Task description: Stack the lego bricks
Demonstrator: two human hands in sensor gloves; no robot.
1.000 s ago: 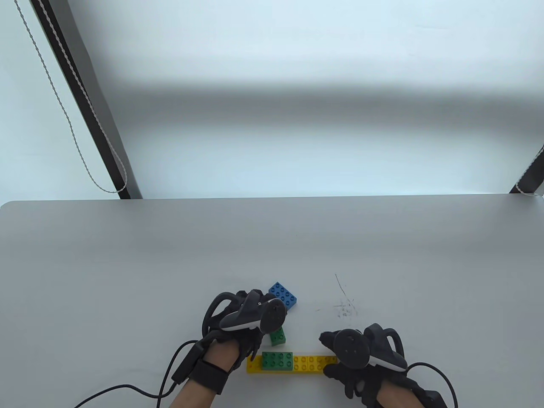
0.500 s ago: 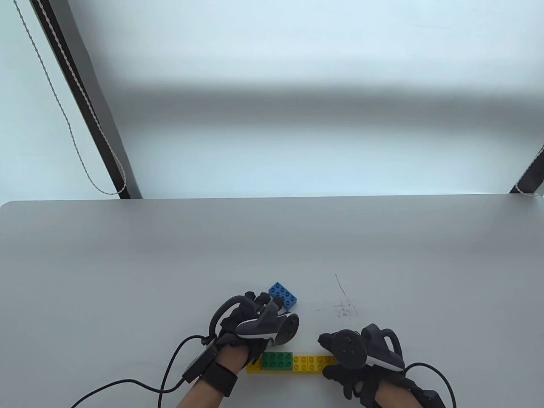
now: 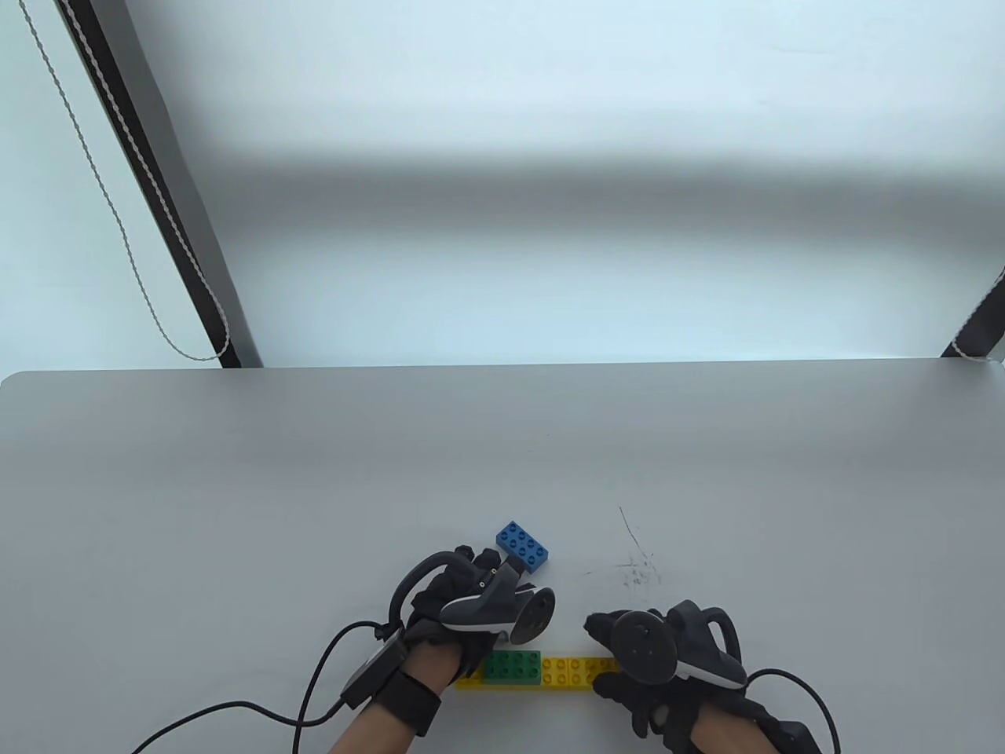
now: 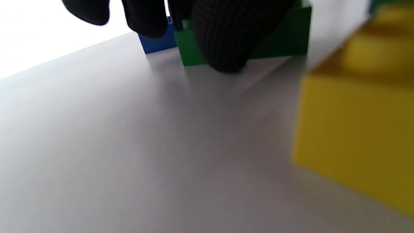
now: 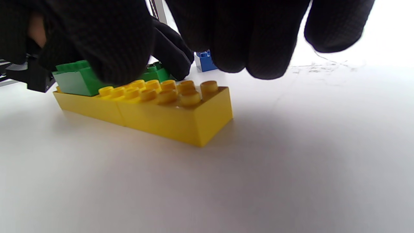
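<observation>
Two yellow bricks lie end to end near the table's front edge, with a green brick pressed on their left part. My left hand is just behind them. In the left wrist view its thumb and fingers pinch a small green brick that stands on the table. That brick is hidden under the tracker in the table view. My right hand holds the right end of the yellow row, its thumb on the studs.
A blue brick lies just beyond my left hand and also shows in the left wrist view. Pen scribbles mark the grey table to the right of it. Glove cables trail off the front edge.
My left hand has turned and come down around the small green brick, which is now hidden under the tracker. My right hand has barely moved.
</observation>
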